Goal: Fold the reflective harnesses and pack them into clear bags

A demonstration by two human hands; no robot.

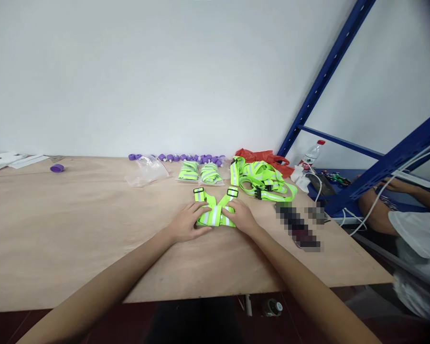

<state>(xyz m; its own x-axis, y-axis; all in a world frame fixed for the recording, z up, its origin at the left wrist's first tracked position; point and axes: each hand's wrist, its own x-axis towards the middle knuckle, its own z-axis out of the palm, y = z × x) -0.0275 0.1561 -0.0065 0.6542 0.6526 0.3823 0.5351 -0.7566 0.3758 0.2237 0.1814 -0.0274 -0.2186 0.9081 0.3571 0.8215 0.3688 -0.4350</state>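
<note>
Touching the folded lime harness point(218, 217) on the worktop point(93, 229) with the left hand point(187, 222), in a wide grip, and the right hand point(241, 217); cannot tell the right grip open from closed. Facing, just beyond, two bagged strap bundles point(188, 172) beside a loose strap pile point(261, 172), then some purple pieces point(170, 157).

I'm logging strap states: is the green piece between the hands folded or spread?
Partly folded: the green piece lies bundled between left hand and right hand, two buckled ends sticking out.
</note>
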